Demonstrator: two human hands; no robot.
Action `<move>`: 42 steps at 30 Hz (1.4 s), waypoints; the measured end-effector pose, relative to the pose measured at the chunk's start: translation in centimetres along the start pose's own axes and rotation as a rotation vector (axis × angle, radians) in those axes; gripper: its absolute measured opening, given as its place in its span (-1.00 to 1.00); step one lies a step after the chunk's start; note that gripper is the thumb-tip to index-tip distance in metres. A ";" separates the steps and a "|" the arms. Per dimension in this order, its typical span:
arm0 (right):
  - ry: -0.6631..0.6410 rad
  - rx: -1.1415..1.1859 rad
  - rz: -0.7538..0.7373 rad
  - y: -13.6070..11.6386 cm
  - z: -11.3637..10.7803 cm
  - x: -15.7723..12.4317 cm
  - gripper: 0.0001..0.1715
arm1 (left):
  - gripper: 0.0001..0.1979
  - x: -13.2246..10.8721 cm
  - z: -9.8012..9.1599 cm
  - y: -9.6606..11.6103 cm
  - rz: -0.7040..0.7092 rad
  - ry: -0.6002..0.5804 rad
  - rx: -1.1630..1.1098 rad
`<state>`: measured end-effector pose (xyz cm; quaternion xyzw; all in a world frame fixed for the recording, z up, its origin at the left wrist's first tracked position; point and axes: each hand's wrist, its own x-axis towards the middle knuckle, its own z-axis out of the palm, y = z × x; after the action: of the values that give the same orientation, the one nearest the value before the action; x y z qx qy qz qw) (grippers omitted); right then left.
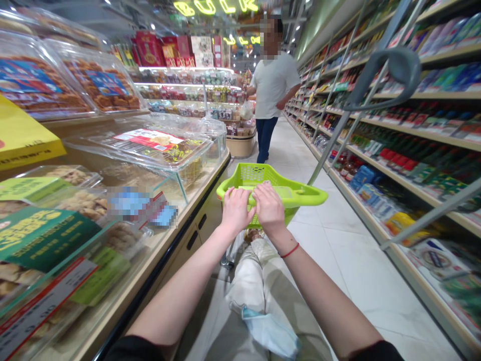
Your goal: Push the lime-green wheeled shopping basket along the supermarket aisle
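Down a supermarket aisle, bulk section — lime-green plastic basket (296, 196) sits just ahead of the body, on a frame with a tall grey loop handle (383, 80). Left hand (236, 210) and right hand (268, 208) both curl closed over its near rim, side by side, holding nothing else. Basket looks light, stiff, thin-walled; rim is the obvious grip, grey handle the alternative. Red string (289, 249) on right wrist. Counter (195, 220) to the left carries clear lidded bins (150, 150) of baked snacks; shelf (413, 135) of packaged goods to the right. Person (272, 85) in white tee stands ahead, bag (247, 110) in hand. Neon sign (216, 6) overhead reads "BULK" — bin labels too blurred or pixelated to read.
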<state>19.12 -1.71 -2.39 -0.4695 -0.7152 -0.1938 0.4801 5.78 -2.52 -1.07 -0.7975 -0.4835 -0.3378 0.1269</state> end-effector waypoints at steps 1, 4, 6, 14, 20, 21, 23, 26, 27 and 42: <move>-0.020 -0.010 -0.032 -0.5 0.3 0.2 -0.65 | -0.78 0.0 0.0 -0.1 -0.001 -0.001 0.000; -0.060 -0.025 -0.104 -0.8 0.0 0.4 -0.67 | -0.75 0.1 -0.2 -0.3 0.013 -0.015 -0.003; -0.076 -0.012 -0.129 0.2 -0.9 0.3 -0.67 | -0.69 0.1 -0.4 -0.5 0.035 -0.032 -0.005; -0.004 0.065 -0.008 6.7 -5.1 -1.8 -0.65 | -0.61 -0.8 -1.2 -3.6 0.001 0.007 -0.035; 0.078 0.032 0.051 7.6 -5.4 -2.3 -0.65 | -0.55 -1.4 -0.6 -5.6 -0.011 0.035 -0.196; 0.090 0.018 0.057 7.2 -5.1 -2.3 -0.65 | -0.55 -1.4 -0.5 -5.6 -0.013 0.040 -0.208; 0.085 -0.003 0.064 6.0 -4.3 -2.2 -0.64 | -0.54 -1.4 -0.2 -5.5 -0.019 0.058 -0.228; 0.027 -0.007 0.048 3.4 -2.5 -1.8 -0.63 | -0.50 -1.3 0.1 -5.4 -0.017 0.083 -0.246; 0.007 -0.005 0.037 2.4 -1.8 -1.6 -0.63 | -0.48 -1.4 0.2 -5.4 -0.016 0.089 -0.248; -0.287 -0.069 -0.284 -1.9 0.6 0.6 -0.60 | -0.42 -1.1 0.2 -6.2 -0.089 0.082 -0.263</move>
<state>17.15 -1.95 -1.84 -0.4031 -0.8281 -0.2152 0.3248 0.16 -0.09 -2.74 -0.7706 -0.4645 -0.4357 0.0257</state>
